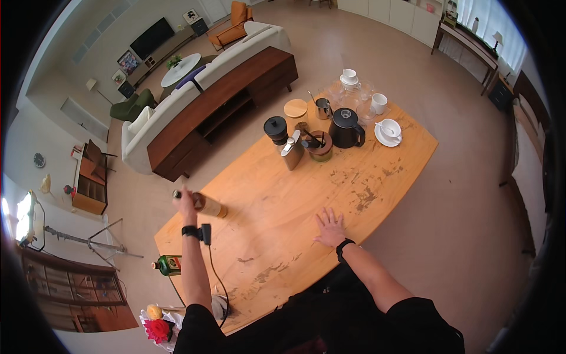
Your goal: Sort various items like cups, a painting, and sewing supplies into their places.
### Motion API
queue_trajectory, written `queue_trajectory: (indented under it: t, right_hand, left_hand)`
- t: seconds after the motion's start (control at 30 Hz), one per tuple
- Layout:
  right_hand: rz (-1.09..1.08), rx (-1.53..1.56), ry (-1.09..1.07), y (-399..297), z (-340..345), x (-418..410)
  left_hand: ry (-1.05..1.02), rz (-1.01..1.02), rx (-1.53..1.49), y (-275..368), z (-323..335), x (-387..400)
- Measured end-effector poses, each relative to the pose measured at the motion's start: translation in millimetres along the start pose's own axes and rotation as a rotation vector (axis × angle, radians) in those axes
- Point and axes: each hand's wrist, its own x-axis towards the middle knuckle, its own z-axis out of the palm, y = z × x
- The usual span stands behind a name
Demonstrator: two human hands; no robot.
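My left hand grips the neck of a dark-capped glass bottle with a pale label, at the left part of the wooden table. The bottle leans away to the right in this view; whether its base touches the tabletop I cannot tell. A wrist strap with a small dark box and a cable is on that arm. My right hand rests palm down near the front edge, fingers spread, holding nothing. Left of my left forearm is a green bottle with an orange label, partly hidden by the arm.
Toward the far end stand a black kettle, a black-topped grinder, a jar with tools, a metal pitcher, a wooden-lidded jar, a white cup on its saucer and several glasses. Artificial flowers are near left.
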Motion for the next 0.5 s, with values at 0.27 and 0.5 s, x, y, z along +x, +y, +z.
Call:
queue_trajectory:
  t: [0.27, 0.5]
  right_hand:
    - [0.017, -0.037, -0.005, -0.7, 0.7, -2.0]
    - [0.014, 0.014, 0.006, -0.1, 5.2, -0.8]
  left_hand:
    - [-0.356, 0.037, -0.155, 39.9, 152.8, -44.8]
    - [-0.418, 0.049, -0.113, 50.2, 224.0, -62.4]
